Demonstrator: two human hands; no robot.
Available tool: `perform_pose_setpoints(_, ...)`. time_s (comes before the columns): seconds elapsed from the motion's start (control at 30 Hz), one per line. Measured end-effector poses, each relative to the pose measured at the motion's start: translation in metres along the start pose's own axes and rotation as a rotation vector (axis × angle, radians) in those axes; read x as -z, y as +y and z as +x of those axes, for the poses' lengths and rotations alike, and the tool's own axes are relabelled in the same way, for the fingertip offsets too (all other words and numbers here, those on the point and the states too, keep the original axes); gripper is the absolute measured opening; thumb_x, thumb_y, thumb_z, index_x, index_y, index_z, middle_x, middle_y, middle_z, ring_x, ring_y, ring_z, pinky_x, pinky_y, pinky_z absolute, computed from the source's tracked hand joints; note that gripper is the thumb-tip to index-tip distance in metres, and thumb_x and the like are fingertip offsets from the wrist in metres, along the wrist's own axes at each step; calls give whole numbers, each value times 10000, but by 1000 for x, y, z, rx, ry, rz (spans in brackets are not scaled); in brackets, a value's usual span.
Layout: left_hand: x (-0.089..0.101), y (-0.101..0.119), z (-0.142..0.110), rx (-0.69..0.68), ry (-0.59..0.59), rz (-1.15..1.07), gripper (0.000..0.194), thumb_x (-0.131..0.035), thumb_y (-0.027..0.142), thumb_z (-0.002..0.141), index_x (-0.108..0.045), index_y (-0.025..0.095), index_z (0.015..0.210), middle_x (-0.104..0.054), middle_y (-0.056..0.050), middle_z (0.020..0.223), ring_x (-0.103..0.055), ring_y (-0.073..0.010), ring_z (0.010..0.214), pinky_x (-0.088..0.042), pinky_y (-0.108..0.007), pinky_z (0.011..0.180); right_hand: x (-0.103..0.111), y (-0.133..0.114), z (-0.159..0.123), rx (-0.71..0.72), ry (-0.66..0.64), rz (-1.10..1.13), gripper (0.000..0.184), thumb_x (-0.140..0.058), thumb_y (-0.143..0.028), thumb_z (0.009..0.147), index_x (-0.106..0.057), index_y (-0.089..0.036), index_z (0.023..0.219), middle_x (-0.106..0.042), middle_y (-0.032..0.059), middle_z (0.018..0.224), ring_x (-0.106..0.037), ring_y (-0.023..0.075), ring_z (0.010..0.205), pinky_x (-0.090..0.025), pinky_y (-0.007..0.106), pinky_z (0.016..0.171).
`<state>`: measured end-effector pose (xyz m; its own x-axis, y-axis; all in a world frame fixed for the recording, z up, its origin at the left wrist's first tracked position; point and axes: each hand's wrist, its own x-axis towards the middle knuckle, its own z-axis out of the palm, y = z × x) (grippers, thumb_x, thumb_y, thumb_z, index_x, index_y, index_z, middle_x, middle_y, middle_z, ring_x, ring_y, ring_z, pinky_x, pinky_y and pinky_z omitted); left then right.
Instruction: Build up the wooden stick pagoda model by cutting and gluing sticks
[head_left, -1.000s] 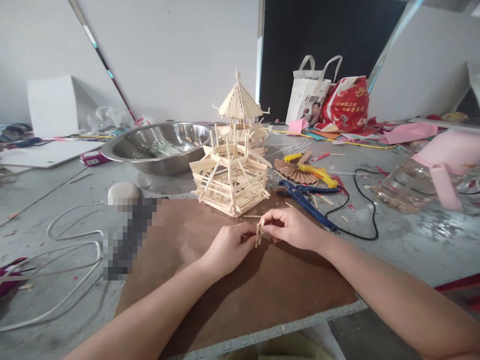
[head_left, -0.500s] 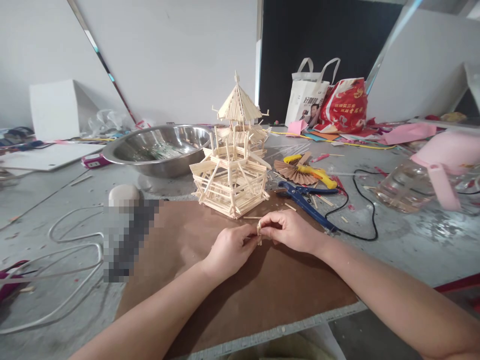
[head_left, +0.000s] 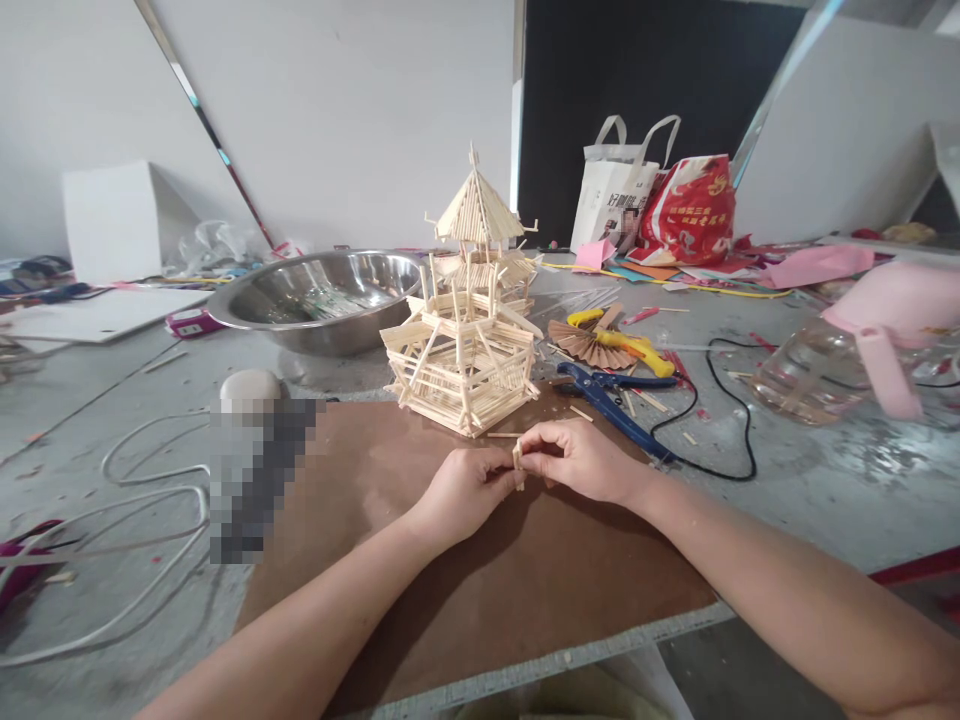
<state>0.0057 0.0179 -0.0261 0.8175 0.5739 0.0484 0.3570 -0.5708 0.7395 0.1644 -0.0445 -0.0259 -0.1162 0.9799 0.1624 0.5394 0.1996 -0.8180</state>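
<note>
Pinched between the fingertips of both my hands are some short pale wooden sticks (head_left: 518,456), held upright above the brown mat (head_left: 360,450). My left hand (head_left: 466,492) grips them from the left, thumb and fingers together. From the other side my right hand (head_left: 581,460) closes on them with thumb and forefinger. Fingers cover part of the sticks, so how they join is hard to make out. Just beyond my hands stands a pale stick-built pavilion frame (head_left: 461,365); behind it rises a pointed stick roof (head_left: 478,207). One loose stick (head_left: 502,435) lies near my fingers.
A steel basin (head_left: 315,335) stands behind left. To the right lie blue-handled cutters (head_left: 626,425), a yellow-handled tool (head_left: 637,350) with a black cord, and a paper fan (head_left: 589,343). A pink-lidded jug (head_left: 810,370) is far right. A white cable (head_left: 154,590) loops at left.
My left hand has shifted very slightly at the sticks, and a little more of them shows between my fingers. The right hand stays almost in place.
</note>
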Motion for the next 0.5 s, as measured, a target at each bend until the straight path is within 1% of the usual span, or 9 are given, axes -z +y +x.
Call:
perform_pose_setpoints(0.17,0,-1,1,-3,-10,-2,254,-432,278,762,-589,147,612,-518,26,528,-429,-73,493,-323,-164,482,2,0,0,25,11,-21,134,-510,-253,741,-601,-176,802,-618,-7,700,-511,76,527,-392,186,529)
perform_pose_setpoints(0.5,-1,0,0,-42,6,106,253,-437,267,761,-551,142,572,-489,22,509,-411,-73,488,-304,-166,469,3,-5,-1,54,2,-22,109,-523,-247,733,-593,-170,764,-607,-9,688,-522,86,592,-386,187,568)
